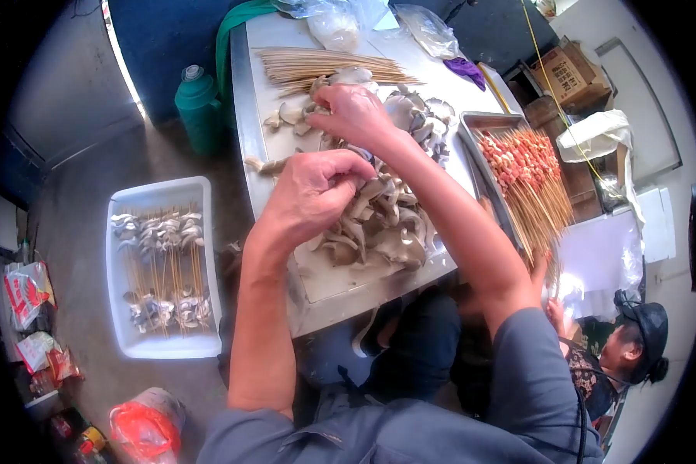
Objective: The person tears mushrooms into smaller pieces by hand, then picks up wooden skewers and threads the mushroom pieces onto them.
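A pile of grey oyster mushrooms [394,232] lies on the pale table. My left hand [317,185] is closed in a pinch at the pile's left side; whatever its fingertips hold is hidden. One mushroom [267,165] shows just left of that hand. Farther back, my right hand [356,112] is over the mushrooms, its thumb apart from its fingers, with its fingertips beside a mushroom cap. Thin wooden skewers [325,66] lie in a bundle behind it.
On the left, a white tray [213,271] holds skewered mushrooms. A metal tray [472,124] with skewered red meat is at the right, where another person [622,348] has hands near the skewers. A green flask [199,112] stands left of the table.
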The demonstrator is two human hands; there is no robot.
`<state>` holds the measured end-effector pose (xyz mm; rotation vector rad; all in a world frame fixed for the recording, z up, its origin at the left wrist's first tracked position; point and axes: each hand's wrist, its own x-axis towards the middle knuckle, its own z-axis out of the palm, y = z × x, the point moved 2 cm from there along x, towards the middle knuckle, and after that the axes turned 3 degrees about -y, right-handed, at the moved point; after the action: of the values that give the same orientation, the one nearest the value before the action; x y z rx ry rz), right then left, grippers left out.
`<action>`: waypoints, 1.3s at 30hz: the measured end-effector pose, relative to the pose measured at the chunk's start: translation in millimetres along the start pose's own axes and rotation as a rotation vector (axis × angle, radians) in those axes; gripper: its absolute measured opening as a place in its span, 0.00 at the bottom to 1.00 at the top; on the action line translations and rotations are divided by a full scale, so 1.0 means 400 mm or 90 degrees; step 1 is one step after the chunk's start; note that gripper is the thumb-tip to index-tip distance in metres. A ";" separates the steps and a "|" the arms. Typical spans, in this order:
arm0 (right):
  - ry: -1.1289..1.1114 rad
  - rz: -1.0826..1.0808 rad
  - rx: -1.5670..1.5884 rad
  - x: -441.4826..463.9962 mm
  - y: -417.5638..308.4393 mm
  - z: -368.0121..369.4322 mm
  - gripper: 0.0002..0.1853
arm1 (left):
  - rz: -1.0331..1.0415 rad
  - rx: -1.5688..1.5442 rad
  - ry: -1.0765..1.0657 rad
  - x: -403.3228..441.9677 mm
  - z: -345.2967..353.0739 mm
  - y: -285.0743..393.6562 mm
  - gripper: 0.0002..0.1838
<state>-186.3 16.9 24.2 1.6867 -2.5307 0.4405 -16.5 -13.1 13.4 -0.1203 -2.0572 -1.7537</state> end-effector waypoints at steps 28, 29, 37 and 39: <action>0.100 0.142 0.697 -0.220 -0.108 -0.088 0.10 | -0.147 -0.390 0.286 0.002 -0.048 -0.030 0.07; 0.093 0.149 0.701 -0.225 -0.105 -0.089 0.11 | -0.149 -0.351 0.236 0.000 -0.046 -0.022 0.07; 0.040 0.109 0.605 -0.257 -0.087 -0.094 0.09 | -0.182 -0.236 0.090 -0.008 -0.029 -0.009 0.06; 0.044 0.088 0.582 -0.261 -0.085 -0.092 0.08 | -0.185 -0.228 0.094 -0.007 -0.025 0.000 0.06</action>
<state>-117.7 108.2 44.0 1.6051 -2.5495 1.8408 -11.2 -22.2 13.2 0.2059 -1.7068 -2.2221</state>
